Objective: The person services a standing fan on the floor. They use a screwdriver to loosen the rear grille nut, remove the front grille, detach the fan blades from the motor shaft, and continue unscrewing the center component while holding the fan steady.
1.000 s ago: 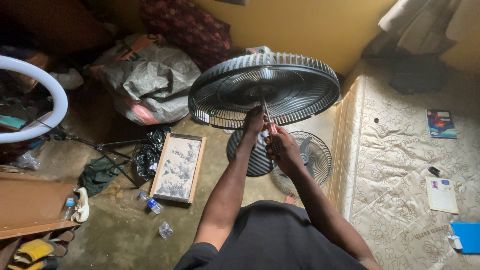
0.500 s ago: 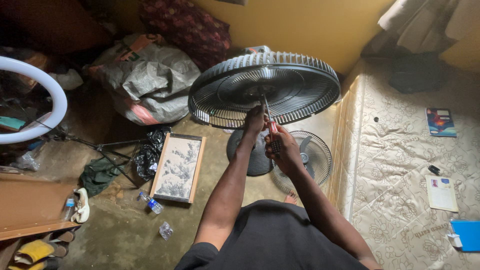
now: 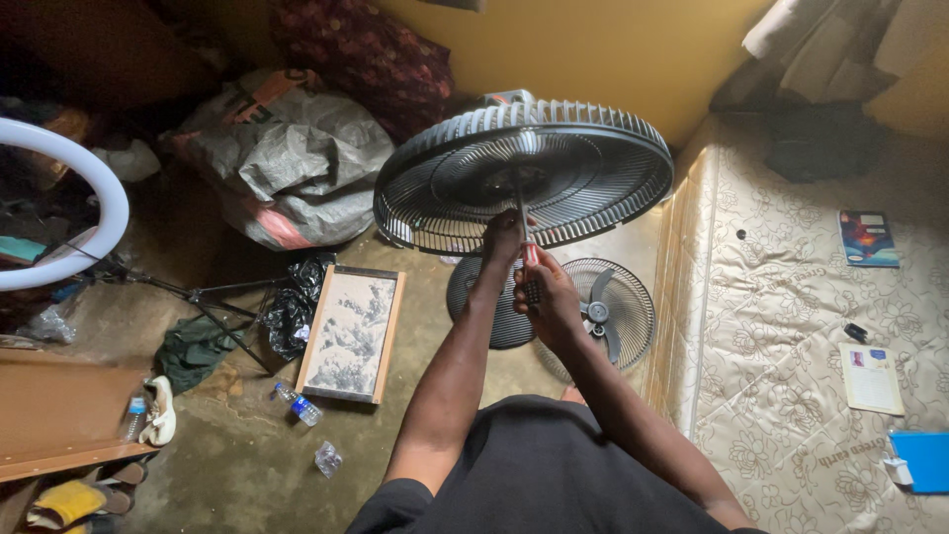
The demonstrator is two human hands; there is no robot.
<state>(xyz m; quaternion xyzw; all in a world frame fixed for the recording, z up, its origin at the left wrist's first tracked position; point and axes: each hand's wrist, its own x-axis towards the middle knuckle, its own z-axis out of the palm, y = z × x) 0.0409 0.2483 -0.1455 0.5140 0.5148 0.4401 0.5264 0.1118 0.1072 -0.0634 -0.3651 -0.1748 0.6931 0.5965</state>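
A standing fan's rear grille (image 3: 524, 173), dark grey and round, tilts toward me at centre. My left hand (image 3: 502, 232) reaches up to the grille's lower middle and touches the shaft of a screwdriver (image 3: 526, 252). My right hand (image 3: 544, 292) is closed around the screwdriver's red and black handle, with the tip pointing into the hub. On the floor just behind my hands lie the fan's round base (image 3: 489, 307) and the detached front grille with the blade (image 3: 603, 316) on it.
A mattress (image 3: 791, 326) with a book, papers and a blue folder lies at right. A framed picture (image 3: 351, 331), plastic bottles (image 3: 297, 405), a tripod and grey sacks (image 3: 297, 158) litter the floor at left. A ring light (image 3: 69, 198) stands far left.
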